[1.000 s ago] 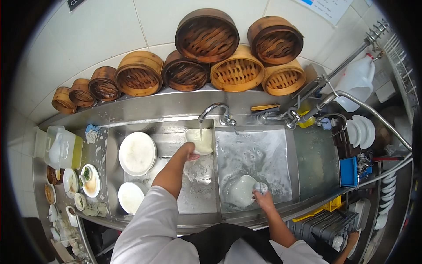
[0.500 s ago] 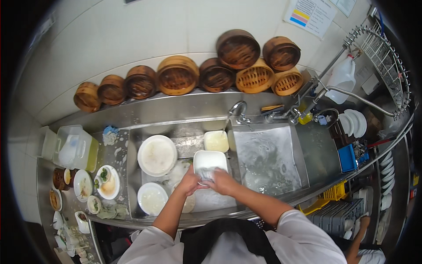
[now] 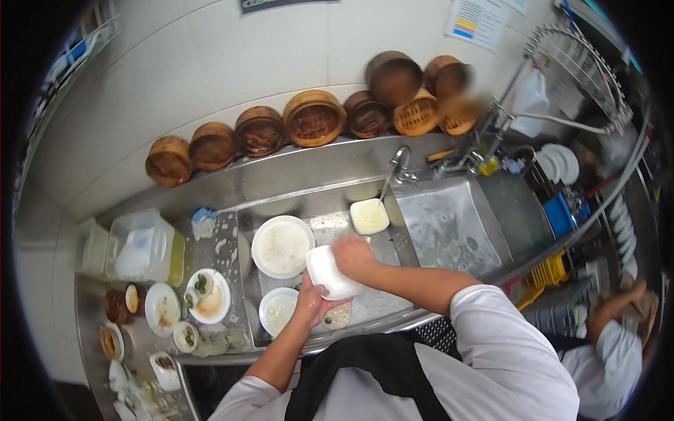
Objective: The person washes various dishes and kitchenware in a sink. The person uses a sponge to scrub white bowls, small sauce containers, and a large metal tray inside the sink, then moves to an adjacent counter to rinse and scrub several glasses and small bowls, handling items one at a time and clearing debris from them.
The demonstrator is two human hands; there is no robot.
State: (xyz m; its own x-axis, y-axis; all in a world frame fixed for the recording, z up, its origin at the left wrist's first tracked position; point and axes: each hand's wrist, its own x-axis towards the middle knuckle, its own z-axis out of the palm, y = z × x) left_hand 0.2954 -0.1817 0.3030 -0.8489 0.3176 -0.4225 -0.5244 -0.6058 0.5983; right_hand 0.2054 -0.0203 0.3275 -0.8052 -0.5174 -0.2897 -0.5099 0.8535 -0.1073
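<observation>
My left hand (image 3: 312, 303) grips a white square bowl (image 3: 330, 278) by its near edge, above the sink's left basin (image 3: 386, 306). On the bowl's far right side presses my right hand (image 3: 353, 257), closed and blurred by motion; what lies in its fingers is hidden. The bowl looks turned, with a smooth white face showing. Beside it in the basin are a large white round dish (image 3: 283, 247) and a smaller white bowl (image 3: 277, 311) with cloudy liquid. Water from the tap (image 3: 400, 160) runs into a square white container (image 3: 369, 217) of yellowish liquid.
The right basin (image 3: 449, 224) holds soapy water. Used plates (image 3: 163, 309), small bowls and a clear tub (image 3: 144, 245) crowd the left counter. Bamboo steamers (image 3: 314, 118) line the back ledge. A spray hose (image 3: 554, 119) hangs at right. Another person's arm (image 3: 614, 309) shows at lower right.
The bowl has turned over from showing its inside and tilted. My right hand has moved from its near rim to its far right side. The view has shifted left.
</observation>
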